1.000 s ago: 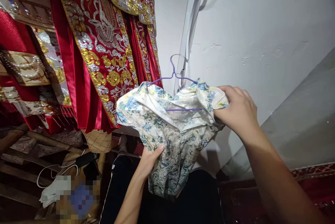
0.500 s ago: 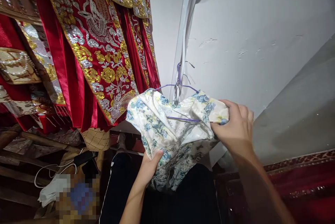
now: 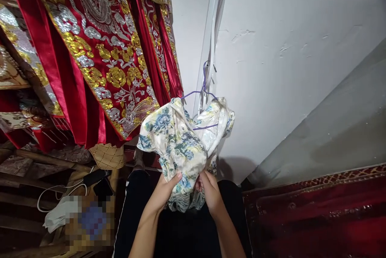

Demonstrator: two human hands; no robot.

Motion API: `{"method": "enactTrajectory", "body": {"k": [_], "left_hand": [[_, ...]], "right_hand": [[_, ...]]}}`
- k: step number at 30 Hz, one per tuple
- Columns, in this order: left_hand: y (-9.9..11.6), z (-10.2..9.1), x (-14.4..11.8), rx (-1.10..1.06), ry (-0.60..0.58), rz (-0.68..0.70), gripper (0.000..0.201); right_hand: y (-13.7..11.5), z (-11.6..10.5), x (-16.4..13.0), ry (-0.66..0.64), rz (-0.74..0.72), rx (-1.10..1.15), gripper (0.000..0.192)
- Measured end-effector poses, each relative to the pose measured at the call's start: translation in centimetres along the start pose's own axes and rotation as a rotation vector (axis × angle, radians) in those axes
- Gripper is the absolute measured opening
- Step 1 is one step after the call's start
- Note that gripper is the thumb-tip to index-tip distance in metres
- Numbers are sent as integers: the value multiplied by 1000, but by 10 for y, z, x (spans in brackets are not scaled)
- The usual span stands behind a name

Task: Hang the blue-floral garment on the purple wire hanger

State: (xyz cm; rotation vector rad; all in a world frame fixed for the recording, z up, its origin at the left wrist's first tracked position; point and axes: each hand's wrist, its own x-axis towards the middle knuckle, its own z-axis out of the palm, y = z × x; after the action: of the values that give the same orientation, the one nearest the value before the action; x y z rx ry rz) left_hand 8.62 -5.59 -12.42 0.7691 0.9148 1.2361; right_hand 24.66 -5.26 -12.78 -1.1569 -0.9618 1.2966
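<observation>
A short-sleeved floral garment [image 3: 181, 145], white with blue and yellow flowers, hangs on a purple wire hanger [image 3: 200, 90] in front of the wall. The hanger's hook is up at a pale strip [image 3: 212, 29]. My left hand [image 3: 167, 189] grips the garment's lower left side, thumb on the front and fingers hidden behind the cloth. At the lower right, my right hand [image 3: 209, 191] is closed on the fabric near the front opening. The lower part of the garment is bunched between and below the hands.
Red robes embroidered in gold and silver [image 3: 117, 73] hang at the left. Below them a wooden chair [image 3: 111, 181] carries a phone [image 3: 103, 189], a white cable and a white crumpled item [image 3: 62, 211]. A grey surface and dark red patterned fabric [image 3: 316, 209] lie at the right.
My right hand has let go of the right sleeve and come down and left to the garment's lower front. The garment has turned a little, and its right sleeve now hangs loose.
</observation>
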Motion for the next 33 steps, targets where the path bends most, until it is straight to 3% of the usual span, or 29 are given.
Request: {"method": "enactTrajectory", "body": {"k": [2, 4, 7, 9, 11, 13, 15, 18, 21, 24, 28, 31, 33], "left_hand": [[-3, -4, 5, 17, 68, 28, 60], [-9, -9, 12, 50, 231, 98, 55], [-22, -13, 19, 211, 624, 422, 52], [-31, -10, 18, 407, 753, 664, 51], [-40, -1, 14, 579, 601, 753, 45], [-46, 11, 10, 651, 312, 695, 35], [-50, 23, 9, 665, 133, 611, 23], [-51, 33, 11, 678, 60, 532, 13], [-53, 33, 12, 681, -2, 503, 13], [-62, 30, 12, 682, 47, 484, 17], [-73, 25, 18, 736, 94, 445, 20], [-66, 20, 33, 779, 23, 421, 18], [-49, 18, 44, 797, -89, 392, 17]], "right_hand": [[-7, -4, 0, -34, -9, -2, 53], [-10, -9, -2, -25, 5, 7, 50], [-7, -12, -8, 22, 62, 24, 47], [-4, -10, -11, 20, 72, 22, 46], [-3, -6, -12, -16, 53, 11, 46], [-2, -1, -12, -50, 37, -1, 46], [-2, 3, -13, -83, 37, -24, 45], [-5, 3, -12, -139, 72, -70, 41], [-29, -2, -4, -120, 63, -99, 37], [-81, -2, 16, -50, -55, -105, 33], [-165, 18, 49, -57, -231, -109, 30], [-206, 34, 64, -58, -354, -27, 23], [-215, 38, 66, -38, -400, 8, 21]]}}
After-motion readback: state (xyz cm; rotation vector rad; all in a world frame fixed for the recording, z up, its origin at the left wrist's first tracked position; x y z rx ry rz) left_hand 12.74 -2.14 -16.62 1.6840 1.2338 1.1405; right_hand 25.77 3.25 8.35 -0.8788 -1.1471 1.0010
